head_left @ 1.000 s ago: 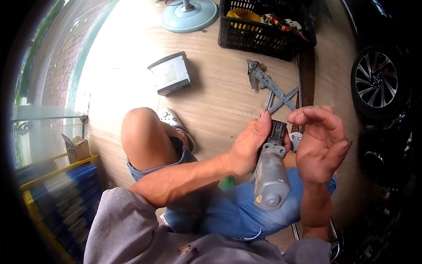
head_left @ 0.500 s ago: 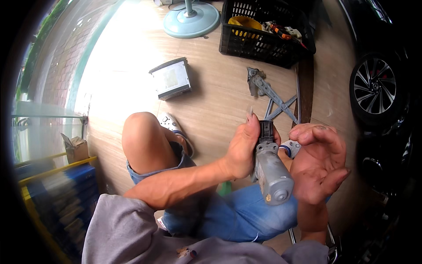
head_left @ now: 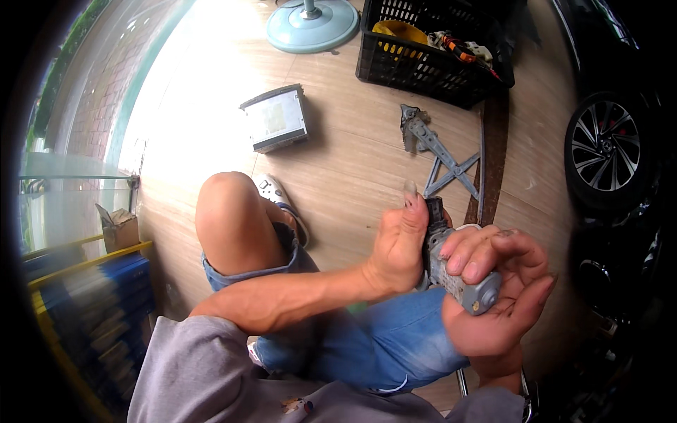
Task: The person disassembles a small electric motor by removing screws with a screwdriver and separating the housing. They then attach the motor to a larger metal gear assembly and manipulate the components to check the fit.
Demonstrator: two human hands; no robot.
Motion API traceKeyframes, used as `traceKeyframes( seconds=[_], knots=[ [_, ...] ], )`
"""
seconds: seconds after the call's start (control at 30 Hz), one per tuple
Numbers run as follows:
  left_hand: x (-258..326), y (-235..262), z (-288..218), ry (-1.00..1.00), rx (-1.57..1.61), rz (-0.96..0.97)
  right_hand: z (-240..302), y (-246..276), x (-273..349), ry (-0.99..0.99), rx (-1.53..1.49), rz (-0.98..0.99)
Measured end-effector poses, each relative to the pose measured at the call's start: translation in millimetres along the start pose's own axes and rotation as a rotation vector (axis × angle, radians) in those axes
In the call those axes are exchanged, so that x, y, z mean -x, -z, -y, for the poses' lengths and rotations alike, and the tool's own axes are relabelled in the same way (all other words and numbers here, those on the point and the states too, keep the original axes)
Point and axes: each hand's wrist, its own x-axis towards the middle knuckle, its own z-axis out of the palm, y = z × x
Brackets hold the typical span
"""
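Above my lap is a grey metal electric motor (head_left: 471, 290) with a black plastic connector housing at its far end. My left hand (head_left: 400, 243) grips that far end, the thumb up along the black part. My right hand (head_left: 506, 282) is wrapped round the can of the motor, with its fingers curled over the top and the palm beneath. The rounded near end of the can sticks out between the right fingers and thumb. The left fingertips are mostly hidden behind the housing.
A scissor-type window regulator (head_left: 444, 155) lies on the floor ahead. Beyond it stands a black crate (head_left: 423, 81) holding tools. A silver box-shaped unit (head_left: 276, 120) and a round stand base (head_left: 312, 28) are farther left. A car wheel (head_left: 605, 146) is at right, a cardboard box (head_left: 120, 229) at left.
My right hand has closed from beside the motor onto its can. The motor's near end has swung right and slightly up, and my left hand has shifted a little right with it.
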Motion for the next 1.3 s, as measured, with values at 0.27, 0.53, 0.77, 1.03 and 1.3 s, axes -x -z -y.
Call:
traceKeyframes(
  seconds=[0.27, 0.53, 0.77, 1.03, 1.3],
  knots=[
    [2.2, -1.3, 2.0, -0.011, -0.061, 0.060, 7.5, -2.9, -3.1, 0.013, 0.110, -0.023],
    [1.1, 0.9, -0.2, 0.003, -0.058, 0.070, 8.0, -6.3, -2.8, 0.022, 0.102, -0.024],
    [3.9, 5.2, 10.7, -0.012, -0.084, 0.066, 8.4, -5.6, -3.6, 0.036, 0.138, 0.059],
    [3.2, 7.9, 9.9, -0.057, -0.145, 0.053, 8.1, -9.3, -2.7, 0.026, 0.116, 0.025],
    [-4.2, -4.6, 13.3, -0.015, -0.050, -0.027, 10.4, 1.1, -20.5, -0.032, 0.141, 0.080]
  ],
)
